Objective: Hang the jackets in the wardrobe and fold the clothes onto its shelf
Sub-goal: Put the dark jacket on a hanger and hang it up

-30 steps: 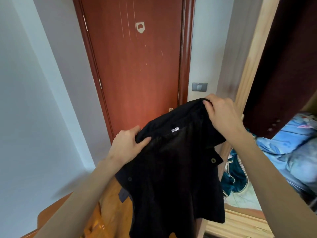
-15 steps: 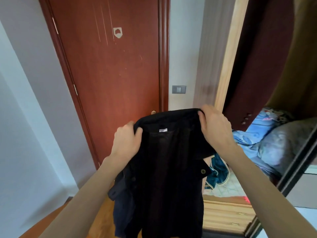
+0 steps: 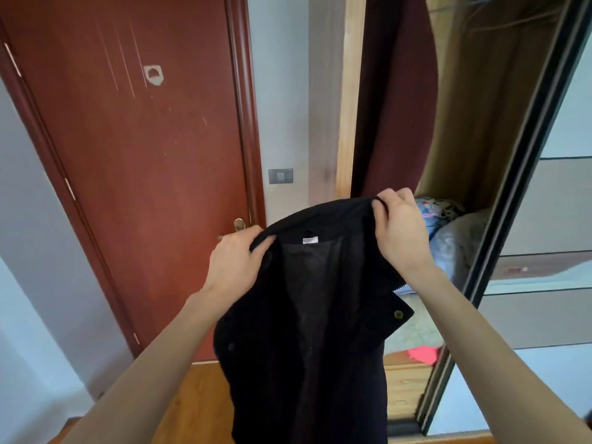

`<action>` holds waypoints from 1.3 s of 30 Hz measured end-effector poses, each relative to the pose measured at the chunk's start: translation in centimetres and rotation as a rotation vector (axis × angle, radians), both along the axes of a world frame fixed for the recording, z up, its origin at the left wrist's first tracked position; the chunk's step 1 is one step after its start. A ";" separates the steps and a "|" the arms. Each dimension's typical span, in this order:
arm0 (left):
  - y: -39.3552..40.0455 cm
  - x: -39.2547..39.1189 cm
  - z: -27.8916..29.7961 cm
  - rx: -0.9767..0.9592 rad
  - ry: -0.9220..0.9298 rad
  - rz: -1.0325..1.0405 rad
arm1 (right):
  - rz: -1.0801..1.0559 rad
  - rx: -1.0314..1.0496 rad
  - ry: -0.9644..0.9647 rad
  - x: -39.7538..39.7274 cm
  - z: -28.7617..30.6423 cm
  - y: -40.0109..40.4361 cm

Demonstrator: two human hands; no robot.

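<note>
- filling the left half of the view, a red-brown door (image 3: 144,161) stands closed in its frame, with pale scratches and a small whitish mark high on its panel, and a brass handle (image 3: 238,225) at its right edge.
- the wardrobe (image 3: 349,123) stands open to the right of the door, its light wooden side post upright and a dark-framed sliding door (image 3: 519,174) pushed to the right.
- a dark maroon garment (image 3: 394,100) hangs inside the wardrobe, high up on the left.
- the black jacket (image 3: 307,331) is held up in mid-air in front of the door and the wardrobe opening, inner lining facing the camera, a small white label (image 3: 310,241) just under the collar, and a round button (image 3: 398,314) on its right flap.
- bluish and grey bedding (image 3: 448,232) lies on the wardrobe shelf behind the right wrist.
- a pink piece of cloth (image 3: 423,354) lies lower down inside the wardrobe.
- the left hand (image 3: 235,261) grips the left side of the jacket's collar, thumb curled over the fabric edge.
- the right hand (image 3: 398,229) pinches the collar's right end, held higher than the left, fingers curled over the edge.
- a grey wall switch (image 3: 280,176) sits on the pale wall between door and wardrobe.
</note>
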State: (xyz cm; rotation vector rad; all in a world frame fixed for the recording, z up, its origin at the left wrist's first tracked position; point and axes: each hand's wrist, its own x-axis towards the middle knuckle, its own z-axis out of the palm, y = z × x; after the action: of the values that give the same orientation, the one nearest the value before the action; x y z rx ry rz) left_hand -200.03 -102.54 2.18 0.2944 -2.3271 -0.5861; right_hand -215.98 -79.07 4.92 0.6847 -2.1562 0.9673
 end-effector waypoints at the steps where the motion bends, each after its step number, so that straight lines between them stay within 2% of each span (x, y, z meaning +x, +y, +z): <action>1: 1.1 -0.9 0.2 0.035 -0.008 -0.029 | -0.016 -0.008 0.010 -0.3 0.1 0.9; 5: 6.2 -4.2 1.0 0.141 -0.066 -0.022 | -0.085 0.030 0.066 -1.9 0.6 5.1; 8: 9.9 -6.3 1.5 0.187 -0.079 -0.040 | -0.077 0.040 0.033 -3.8 1.3 9.1; 14: 18.1 -10.0 3.3 0.287 0.067 -0.152 | -0.067 0.096 0.008 -8.2 2.2 17.6; 16: 20.3 -11.0 4.2 0.286 0.097 -0.225 | -0.062 0.103 0.001 -10.1 2.5 20.0; 20: 23.2 -12.9 5.4 0.211 0.025 -0.341 | -0.044 0.115 0.032 -13.5 3.0 23.7; 25: 25.8 -15.4 5.9 0.152 0.010 -0.274 | -0.012 0.105 0.011 -16.6 3.3 25.9; 32: 27.9 -21.3 6.4 0.192 0.144 -0.033 | 0.065 0.131 -0.063 -20.0 3.2 27.0; 39: 26.7 -25.4 7.9 0.239 0.215 -0.113 | 0.172 0.088 -0.126 -22.9 5.8 26.9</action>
State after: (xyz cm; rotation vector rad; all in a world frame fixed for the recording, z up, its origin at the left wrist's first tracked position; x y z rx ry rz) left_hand -225.41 -75.87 10.08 0.1988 -2.0785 -0.9095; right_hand -238.86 -52.21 10.77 0.8850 -2.2902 1.0339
